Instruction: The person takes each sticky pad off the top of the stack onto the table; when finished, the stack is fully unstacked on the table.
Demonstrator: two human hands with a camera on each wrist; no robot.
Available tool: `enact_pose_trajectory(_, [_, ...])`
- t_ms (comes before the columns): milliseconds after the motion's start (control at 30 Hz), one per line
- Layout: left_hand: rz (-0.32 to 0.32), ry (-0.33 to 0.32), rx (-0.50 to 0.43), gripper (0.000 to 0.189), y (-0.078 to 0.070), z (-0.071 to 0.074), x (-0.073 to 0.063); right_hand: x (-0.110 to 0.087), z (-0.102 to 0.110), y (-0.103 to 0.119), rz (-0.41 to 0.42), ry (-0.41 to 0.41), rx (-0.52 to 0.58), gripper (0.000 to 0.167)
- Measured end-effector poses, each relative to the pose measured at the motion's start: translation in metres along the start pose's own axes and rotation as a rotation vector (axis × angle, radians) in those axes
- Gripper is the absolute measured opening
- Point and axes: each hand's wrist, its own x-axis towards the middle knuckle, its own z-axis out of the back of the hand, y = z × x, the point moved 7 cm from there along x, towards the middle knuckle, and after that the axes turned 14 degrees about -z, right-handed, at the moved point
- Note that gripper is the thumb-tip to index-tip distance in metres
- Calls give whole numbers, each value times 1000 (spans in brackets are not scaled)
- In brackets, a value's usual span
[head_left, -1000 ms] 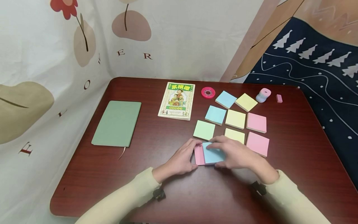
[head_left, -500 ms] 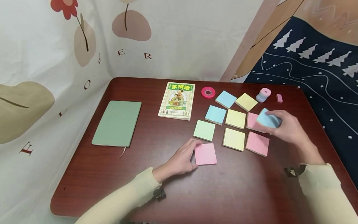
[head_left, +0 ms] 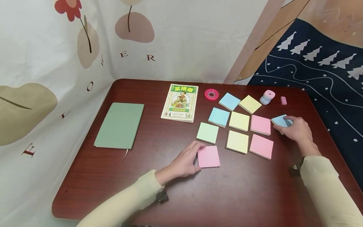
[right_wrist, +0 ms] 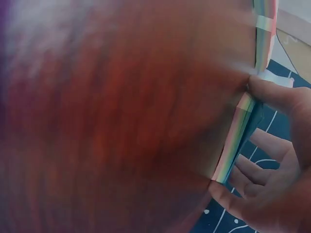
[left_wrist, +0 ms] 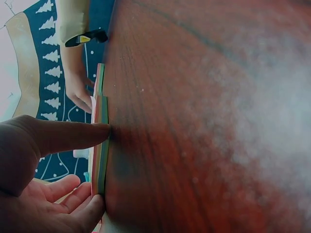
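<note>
My left hand point(head_left: 182, 160) holds the left side of a pink sticky note pad point(head_left: 209, 157) lying flat on the table, thumb at the near corner and fingertips at the far one. In the left wrist view, the thumb and fingers touch the pad's layered edge point(left_wrist: 101, 160). Out at the right, my right hand point(head_left: 299, 129) grips a blue-topped sticky note pad point(head_left: 279, 120) beside the upper right pink pad point(head_left: 260, 125). The right wrist view shows thumb and fingers at opposite ends of its striped edge point(right_wrist: 233, 143); whether it fully touches the table is unclear.
Several blue, yellow, pink and green sticky note pads point(head_left: 237, 142) lie in loose rows between the hands. Behind them are a red tape roll point(head_left: 211, 94), a pink-and-blue spool point(head_left: 267, 97) and a small pink block point(head_left: 283, 100). A book point(head_left: 180, 102) and green notebook point(head_left: 119, 125) lie left.
My right hand has lifted the blue pad off the pink one, carried it right and lowered it beside the pink pads. The left hand has stayed on the pink pad.
</note>
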Motion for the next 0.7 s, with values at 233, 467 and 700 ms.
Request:
enact_pose_trajectory(233, [-10, 6, 7, 77, 0, 0, 1, -1, -1, 1, 17, 23, -35, 93])
enact_pose_trajectory(467, [-8, 14, -11, 78, 1, 1, 1, -2, -1, 2, 48, 39, -56, 93])
enact_pose_trajectory(700, [-19, 32, -56, 78, 1, 5, -1, -17, 8, 16, 93, -42, -42, 83])
